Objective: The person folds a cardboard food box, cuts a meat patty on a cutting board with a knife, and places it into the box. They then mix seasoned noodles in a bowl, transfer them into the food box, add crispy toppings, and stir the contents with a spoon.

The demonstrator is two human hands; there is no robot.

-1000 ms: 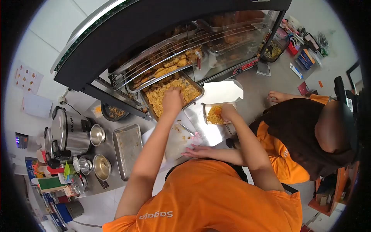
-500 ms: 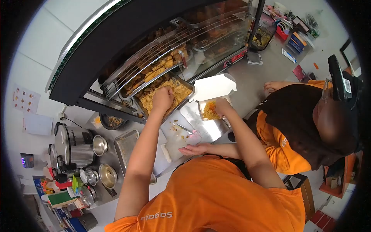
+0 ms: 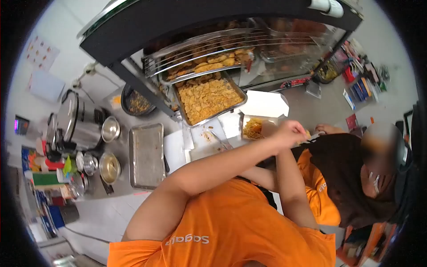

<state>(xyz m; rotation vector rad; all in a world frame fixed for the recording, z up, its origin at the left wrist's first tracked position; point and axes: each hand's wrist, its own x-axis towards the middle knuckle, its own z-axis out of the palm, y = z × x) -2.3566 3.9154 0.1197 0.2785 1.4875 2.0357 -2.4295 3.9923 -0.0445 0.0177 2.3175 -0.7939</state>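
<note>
My left hand [image 3: 291, 132] reaches across to the right, above my right wrist. Its fingers are pinched, with a small yellowish bit at the tips that is too small to name. Beneath it, my right hand [image 3: 269, 129] is at the white takeaway box [image 3: 266, 103], largely covered by my left forearm; its fingers are hard to read. Yellow-orange shredded food [image 3: 253, 128] lies inside the box, whose lid stands raised. To the left, a metal tray of golden crumbly fried pieces [image 3: 209, 100] sits at the front of the display case.
A co-worker in an orange shirt [image 3: 316, 187] stands close on my right, one hand [image 3: 327, 129] by the counter. A bare metal tray [image 3: 147, 155], a knife [image 3: 187, 135], steel bowls [image 3: 110, 167], a dark bowl [image 3: 136, 101] and a large cooker [image 3: 82, 120] stand left. The black-framed case [image 3: 187, 33] spans the back.
My left hand has left the tray of fried pieces and swung right, over my right wrist. The co-worker's outstretched palm is now hidden behind my left arm. The view has shifted.
</note>
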